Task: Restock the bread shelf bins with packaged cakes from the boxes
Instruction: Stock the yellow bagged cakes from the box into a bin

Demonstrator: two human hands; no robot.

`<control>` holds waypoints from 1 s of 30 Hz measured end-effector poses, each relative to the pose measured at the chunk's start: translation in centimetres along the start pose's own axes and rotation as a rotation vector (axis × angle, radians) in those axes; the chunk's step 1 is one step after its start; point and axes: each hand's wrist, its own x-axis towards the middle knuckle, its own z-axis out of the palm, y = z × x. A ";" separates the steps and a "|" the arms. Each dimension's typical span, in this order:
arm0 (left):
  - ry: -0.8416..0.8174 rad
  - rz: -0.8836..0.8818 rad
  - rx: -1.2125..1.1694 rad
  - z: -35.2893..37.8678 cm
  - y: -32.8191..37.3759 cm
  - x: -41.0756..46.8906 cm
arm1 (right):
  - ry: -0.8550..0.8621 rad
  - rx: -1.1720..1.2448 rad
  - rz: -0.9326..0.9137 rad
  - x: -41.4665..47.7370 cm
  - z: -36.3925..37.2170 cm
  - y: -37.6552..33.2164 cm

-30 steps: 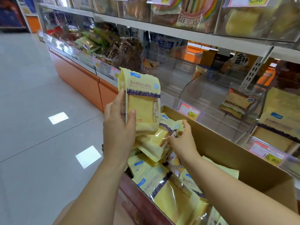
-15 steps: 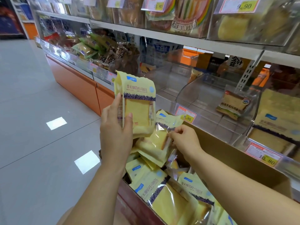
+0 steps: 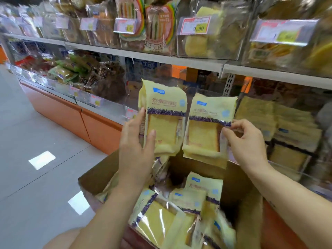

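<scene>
The left hand (image 3: 136, 141) holds a yellow cake pack (image 3: 162, 119) upright, fingers wrapped round its left edge and thumb on the front. Just beside it, the right hand (image 3: 246, 141) pinches a second cake pack (image 3: 206, 130) by its right edge. Both packs hang above the open cardboard box (image 3: 97, 178) of more packs (image 3: 161, 221), in front of the shelf bin (image 3: 280, 123).

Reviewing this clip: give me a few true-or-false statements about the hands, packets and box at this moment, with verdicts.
1. The left hand holds a yellow packet upright. True.
2. The right hand is empty. False: it pinches a second yellow packet by its side edge.
3. Both held packets are above the cardboard box. True.
4. The box is empty. False: more packets lie in it.
5. The shelf base is blue. False: its panels are orange.
</scene>
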 end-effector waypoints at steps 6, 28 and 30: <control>-0.069 0.113 -0.094 5.3 4.2 0.2 | 0.218 0.031 -0.159 2.9 -6.0 0.7; -0.332 0.050 -0.284 15.9 8.0 0.2 | -0.105 -0.066 0.022 5.9 -11.9 7.7; -0.373 0.027 -0.357 17.1 8.7 0.1 | -0.310 0.084 0.080 6.0 -12.2 6.7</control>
